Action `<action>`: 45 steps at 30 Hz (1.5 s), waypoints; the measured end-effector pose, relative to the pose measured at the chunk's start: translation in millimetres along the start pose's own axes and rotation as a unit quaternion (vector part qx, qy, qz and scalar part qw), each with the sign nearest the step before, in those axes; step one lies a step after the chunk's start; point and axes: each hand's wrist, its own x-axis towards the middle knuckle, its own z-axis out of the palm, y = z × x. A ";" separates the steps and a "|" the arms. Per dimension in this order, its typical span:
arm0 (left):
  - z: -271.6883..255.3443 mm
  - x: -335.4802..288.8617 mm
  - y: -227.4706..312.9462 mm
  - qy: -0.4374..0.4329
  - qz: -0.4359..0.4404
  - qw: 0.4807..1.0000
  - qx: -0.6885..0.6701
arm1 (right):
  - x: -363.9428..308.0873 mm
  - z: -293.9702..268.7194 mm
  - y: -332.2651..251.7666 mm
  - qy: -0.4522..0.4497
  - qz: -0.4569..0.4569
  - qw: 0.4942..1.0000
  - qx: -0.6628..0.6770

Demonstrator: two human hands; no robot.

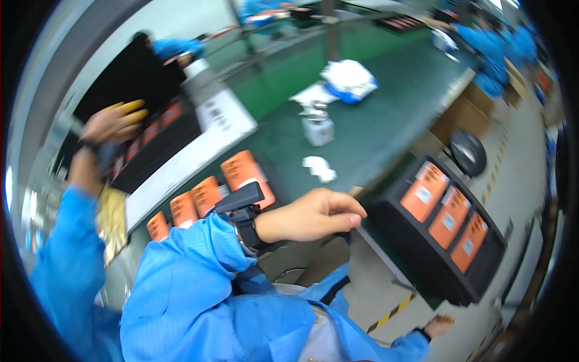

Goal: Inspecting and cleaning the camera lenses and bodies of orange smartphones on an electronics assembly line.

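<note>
My left hand [310, 216] reaches across the middle, a black strap and small device [244, 205] on its wrist. Its fingers are loosely bent with a gap beside the thumb, and nothing shows in them. Its fingertips lie close to the near corner of a black tray [392, 211] holding three orange packs [449, 217] with white labels; contact cannot be told. Low at the right, my right hand [441, 326] hangs below the tray, small and slightly blurred, apparently open and holding nothing. Several orange packs [208, 194] stand beyond my left sleeve.
At left, another person's hand [111, 125] with yellow finger covers is at a black tray [160, 154]. On the green table [274, 145] are a dispenser bottle [318, 130], a crumpled wipe [319, 169] and a white pile in blue wrapping [350, 78]. A black stool [467, 152] stands right.
</note>
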 end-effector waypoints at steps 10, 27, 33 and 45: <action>-80.3 -253.7 -45.5 0.446 0.056 0.893 0.022 | -234.0 253.5 -266.3 -0.076 0.072 0.994 -0.023; -53.4 -271.5 -76.6 0.372 -0.038 0.852 0.366 | -510.3 499.3 -386.7 -0.542 -0.239 0.806 -0.010; -35.8 -260.8 -94.3 0.295 -0.085 0.842 0.443 | -527.7 516.0 -374.1 -0.517 -0.408 0.751 -0.047; -4.7 -227.2 -117.3 0.342 -0.167 0.714 0.587 | -513.0 530.1 -366.4 -0.603 -0.284 0.745 -0.002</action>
